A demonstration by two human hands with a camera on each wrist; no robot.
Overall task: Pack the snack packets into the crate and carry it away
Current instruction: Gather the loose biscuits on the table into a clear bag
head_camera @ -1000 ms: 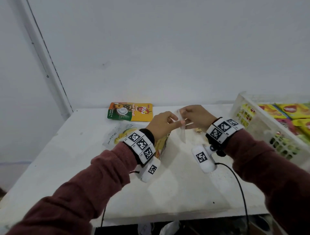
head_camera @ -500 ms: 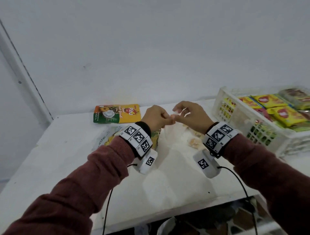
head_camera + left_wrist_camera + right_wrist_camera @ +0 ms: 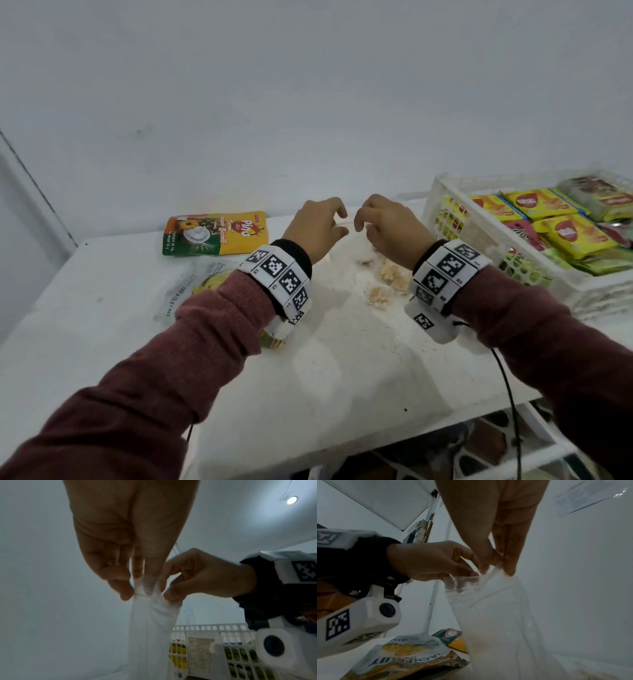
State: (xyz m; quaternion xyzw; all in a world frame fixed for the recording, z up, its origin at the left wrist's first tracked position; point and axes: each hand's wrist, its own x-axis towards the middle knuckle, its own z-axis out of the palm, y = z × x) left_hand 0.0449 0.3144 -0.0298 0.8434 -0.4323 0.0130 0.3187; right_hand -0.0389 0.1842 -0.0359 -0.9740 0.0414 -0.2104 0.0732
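- Both hands pinching the clear bag [image 3: 489,601] mouth: left hand [image 3: 317,228], right hand [image 3: 390,229]
- Keep pinches close together, bag upright, then lift toward the crate [image 3: 455,219] — no spilling

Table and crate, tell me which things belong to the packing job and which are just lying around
Job:
clear bag, pinched at its top by left hand and right hand
white crate with packets already inside
Pino biscuit packet
jackfruit chips packet

Lying about:
snack crumbs on the table
paper notice on the wall
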